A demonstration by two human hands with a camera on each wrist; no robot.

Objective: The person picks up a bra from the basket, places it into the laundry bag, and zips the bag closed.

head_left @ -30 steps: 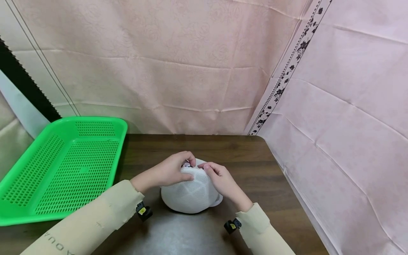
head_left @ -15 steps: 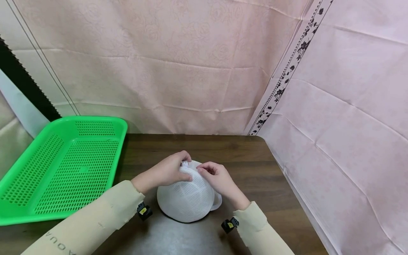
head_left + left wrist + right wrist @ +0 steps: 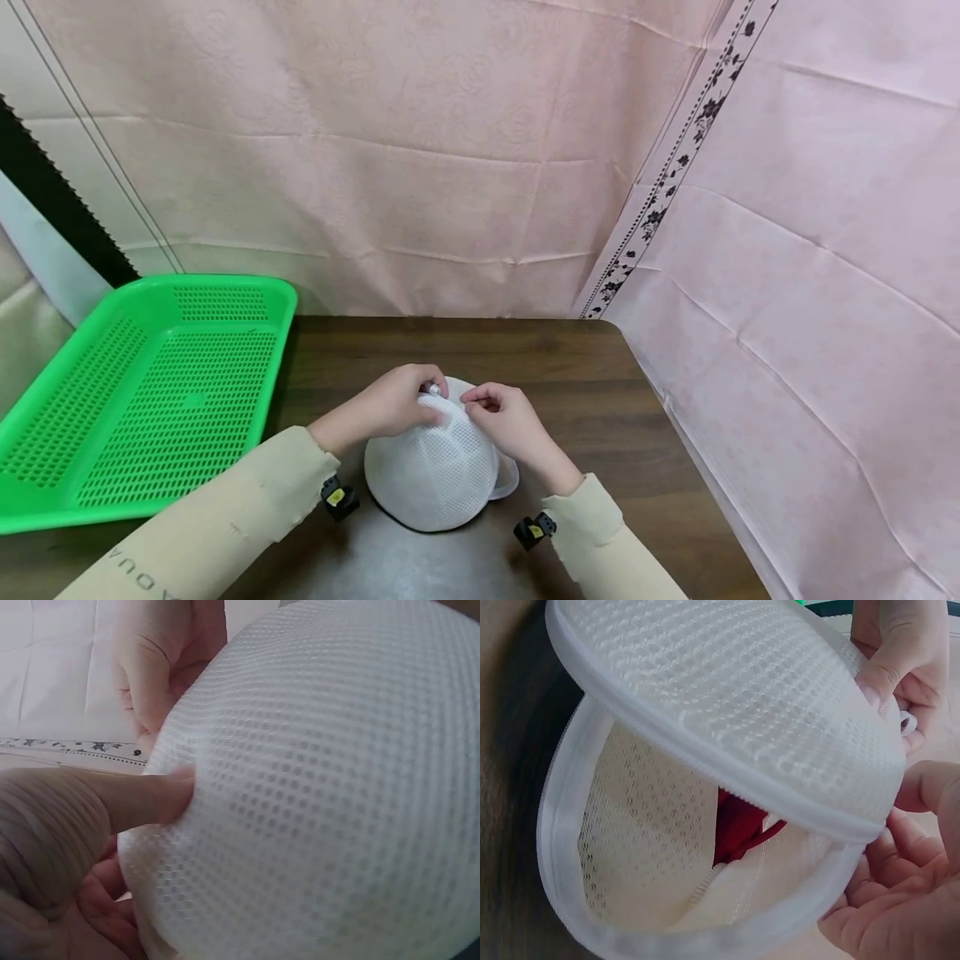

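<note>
A white mesh laundry bag, rounded like a dome and zip-edged, stands on the table between both hands. My left hand grips its far upper side, thumb pressed on the mesh in the left wrist view and fingers behind. At the far right edge, my right hand pinches the bag by its zipped rim. The right wrist view shows the zipper edges parted, with the mouth gaping. Inside lies a piece of red fabric with a thin strap, partly hidden by the upper half. A small white tab shows by the left fingers.
A green perforated plastic basket stands on the left of the dark wooden table. Pale pink patterned cloth hangs behind the table and along its right side. A small black camera sits at the left wrist, another at the right.
The bag has tipped and shifted toward the near left, and the gap at its right side shows wider. My right hand has moved slightly left; both hands keep hold of the bag.
</note>
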